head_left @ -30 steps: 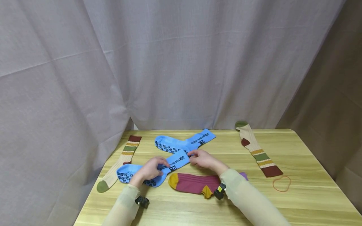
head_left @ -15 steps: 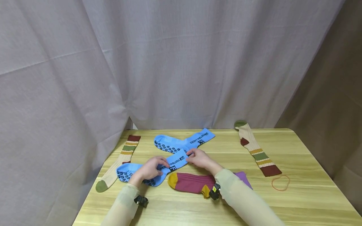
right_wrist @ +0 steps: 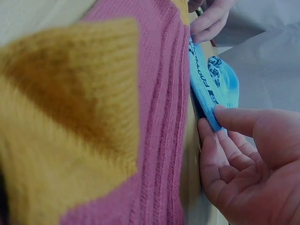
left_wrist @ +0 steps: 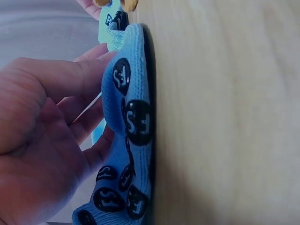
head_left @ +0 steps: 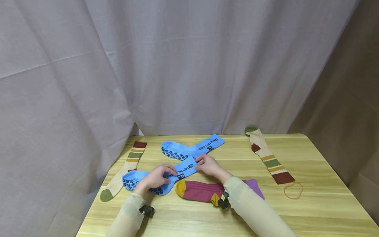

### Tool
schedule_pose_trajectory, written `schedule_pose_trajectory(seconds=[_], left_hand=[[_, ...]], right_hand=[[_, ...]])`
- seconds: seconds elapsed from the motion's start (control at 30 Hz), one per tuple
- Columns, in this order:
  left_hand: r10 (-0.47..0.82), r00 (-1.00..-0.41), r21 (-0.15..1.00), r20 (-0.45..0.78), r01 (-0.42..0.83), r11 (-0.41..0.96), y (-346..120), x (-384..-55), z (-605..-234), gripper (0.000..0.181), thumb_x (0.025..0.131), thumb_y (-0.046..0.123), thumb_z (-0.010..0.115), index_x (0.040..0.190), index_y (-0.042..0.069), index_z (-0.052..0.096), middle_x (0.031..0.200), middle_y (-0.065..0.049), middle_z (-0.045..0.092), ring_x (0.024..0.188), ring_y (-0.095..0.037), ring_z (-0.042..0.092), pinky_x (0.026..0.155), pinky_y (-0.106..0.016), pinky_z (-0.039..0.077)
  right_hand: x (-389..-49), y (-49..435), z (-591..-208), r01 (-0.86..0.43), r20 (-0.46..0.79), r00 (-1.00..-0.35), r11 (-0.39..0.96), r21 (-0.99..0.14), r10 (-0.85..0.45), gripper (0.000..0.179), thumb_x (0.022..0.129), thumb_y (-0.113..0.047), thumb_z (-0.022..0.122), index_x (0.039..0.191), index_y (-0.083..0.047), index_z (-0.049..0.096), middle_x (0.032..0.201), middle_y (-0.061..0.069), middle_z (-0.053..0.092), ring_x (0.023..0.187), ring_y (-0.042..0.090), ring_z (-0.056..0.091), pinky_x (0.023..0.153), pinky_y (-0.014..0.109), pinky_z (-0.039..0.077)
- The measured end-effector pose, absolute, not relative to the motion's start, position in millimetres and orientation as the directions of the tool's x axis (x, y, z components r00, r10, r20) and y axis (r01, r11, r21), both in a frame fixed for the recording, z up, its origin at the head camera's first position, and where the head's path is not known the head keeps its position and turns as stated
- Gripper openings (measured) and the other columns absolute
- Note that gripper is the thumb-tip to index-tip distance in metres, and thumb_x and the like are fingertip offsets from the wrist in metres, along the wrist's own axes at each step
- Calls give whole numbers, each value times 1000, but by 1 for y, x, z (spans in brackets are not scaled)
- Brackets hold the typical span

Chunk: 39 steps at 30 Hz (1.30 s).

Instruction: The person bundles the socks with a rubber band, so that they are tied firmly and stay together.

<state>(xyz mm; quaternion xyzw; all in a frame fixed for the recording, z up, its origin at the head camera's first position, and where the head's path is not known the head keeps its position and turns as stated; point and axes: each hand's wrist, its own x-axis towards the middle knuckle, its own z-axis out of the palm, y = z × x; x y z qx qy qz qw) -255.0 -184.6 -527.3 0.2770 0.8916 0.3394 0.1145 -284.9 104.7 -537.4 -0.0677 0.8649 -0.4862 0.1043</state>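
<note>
A blue football sock (head_left: 187, 167) with black grip dots lies flat on the table, slanting up to the right. My left hand (head_left: 156, 176) holds it around the ankle; in the left wrist view the thumb and fingers of that hand (left_wrist: 44, 126) pinch the dotted fabric (left_wrist: 133, 75). At the cuff, my right hand (head_left: 211, 165) pinches the edge between thumb and fingers, as the right wrist view shows with the hand (right_wrist: 255, 159) on the cuff (right_wrist: 204, 91). A matching blue sock (head_left: 177, 148) lies just behind, partly overlapped.
A maroon sock (head_left: 199, 191) with mustard toe and heel lies under the right forearm, its purple cuff (head_left: 255, 187) showing. Cream striped socks lie at the left (head_left: 118, 179) and right (head_left: 265, 149). An orange loop (head_left: 293, 191) lies at the right. Grey curtains (head_left: 183, 65) hang behind the table.
My right hand and forearm have shifted slightly left, showing more of the purple cuff. Both hands stay on the blue sock, and the other socks have not moved.
</note>
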Motion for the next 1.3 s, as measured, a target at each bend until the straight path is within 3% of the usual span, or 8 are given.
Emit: schedule_pose_trajectory(seconds=[0.67, 0.9, 1.1, 1.3], left_hand=[[554, -832, 731, -5, 375, 570, -195, -251, -530, 29, 93, 5, 81, 122, 7, 80, 139, -10, 69, 136, -37, 57, 120, -58, 39], [481, -875, 784, 64, 342, 519, -218, -247, -524, 33, 96, 4, 78, 128, 2, 75, 135, -12, 71, 130, -38, 63, 107, -57, 52], [369, -921, 725, 129, 341, 599, -255, -242, -516, 35, 92, 0, 81, 127, 1, 75, 132, -12, 72, 126, -38, 64, 100, -54, 57], [336, -926, 615, 172, 367, 698, -288, -233, -513, 39, 86, -6, 83, 125, -2, 75, 128, -17, 72, 126, -43, 64, 109, -59, 49]], right_hand=[[-283, 103, -538, -10, -125, -968, 534, -845, -216, 30, 93, -15, 83, 119, -4, 70, 101, 7, 75, 95, 22, 69, 91, 43, 56], [-284, 103, -538, 0, -127, -971, 532, -847, -202, 34, 92, -15, 84, 120, -4, 69, 101, 7, 75, 97, 24, 69, 93, 44, 56], [-286, 103, -540, -5, -125, -970, 525, -851, -211, 37, 91, -15, 85, 121, -3, 69, 101, 7, 75, 96, 23, 69, 92, 43, 57], [-286, 104, -541, -3, -127, -970, 533, -846, -208, 39, 90, -14, 86, 123, -2, 69, 101, 7, 76, 96, 23, 70, 91, 42, 57]])
